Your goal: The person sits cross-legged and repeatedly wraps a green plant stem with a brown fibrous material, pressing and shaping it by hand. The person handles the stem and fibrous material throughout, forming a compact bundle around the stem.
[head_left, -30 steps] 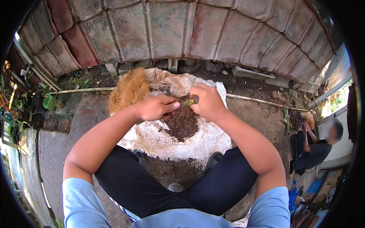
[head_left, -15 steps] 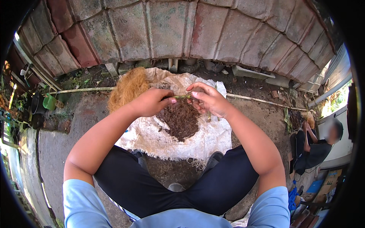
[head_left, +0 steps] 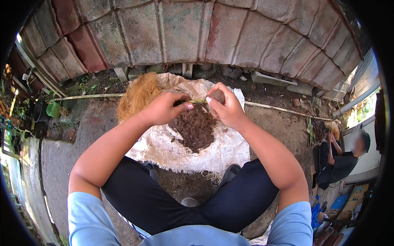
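The stem (head_left: pixel 198 101) is held up between the two hands, above the upper part of the soil heap (head_left: pixel 193 131). Its long axis runs left to right, nearly level and straight across the person's front, with one end toward the left hand (head_left: pixel 166 108) and the other pointing at the right hand (head_left: pixel 231 110). The left hand is narrow, thumb and fingers pinching the stem's left end. The right hand curls around a brown lump (head_left: pixel 217 96), its thumb beside the stem's right end; whether that end touches the lump I cannot tell. The soil lies on a pale sack (head_left: pixel 230 145) spread over the ground, and a tuft of orange-brown fibre (head_left: pixel 139 96) sits at the sack's upper left, near the left hand.
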A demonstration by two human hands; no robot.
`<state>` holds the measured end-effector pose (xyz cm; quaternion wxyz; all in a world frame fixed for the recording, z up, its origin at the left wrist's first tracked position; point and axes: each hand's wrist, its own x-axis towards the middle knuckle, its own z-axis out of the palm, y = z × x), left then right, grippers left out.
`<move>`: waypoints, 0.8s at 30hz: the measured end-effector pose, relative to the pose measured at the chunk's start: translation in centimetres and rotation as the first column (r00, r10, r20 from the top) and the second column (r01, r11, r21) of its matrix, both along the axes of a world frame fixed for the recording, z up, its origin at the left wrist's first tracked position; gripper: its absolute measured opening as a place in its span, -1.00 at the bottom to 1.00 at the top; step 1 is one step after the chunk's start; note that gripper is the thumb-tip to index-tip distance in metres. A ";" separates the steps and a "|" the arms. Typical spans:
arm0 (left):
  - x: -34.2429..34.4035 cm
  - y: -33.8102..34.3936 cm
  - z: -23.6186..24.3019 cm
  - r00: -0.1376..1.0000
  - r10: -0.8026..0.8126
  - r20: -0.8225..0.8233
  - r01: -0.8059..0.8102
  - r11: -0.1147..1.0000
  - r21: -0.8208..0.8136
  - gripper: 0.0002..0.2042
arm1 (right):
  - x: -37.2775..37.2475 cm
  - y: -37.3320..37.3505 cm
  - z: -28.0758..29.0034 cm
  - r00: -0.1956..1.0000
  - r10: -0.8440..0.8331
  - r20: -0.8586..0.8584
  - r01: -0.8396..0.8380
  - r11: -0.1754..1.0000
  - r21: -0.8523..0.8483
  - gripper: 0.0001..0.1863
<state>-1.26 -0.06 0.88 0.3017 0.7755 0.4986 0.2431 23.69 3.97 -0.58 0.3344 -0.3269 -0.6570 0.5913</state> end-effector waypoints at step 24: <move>-1.2 0.3 0.3 0.996 -0.007 -0.084 0.016 0.994 0.110 -0.68 | 0.3 -1.6 1.3 0.938 0.139 -0.318 -0.247 0.911 -0.330 -0.63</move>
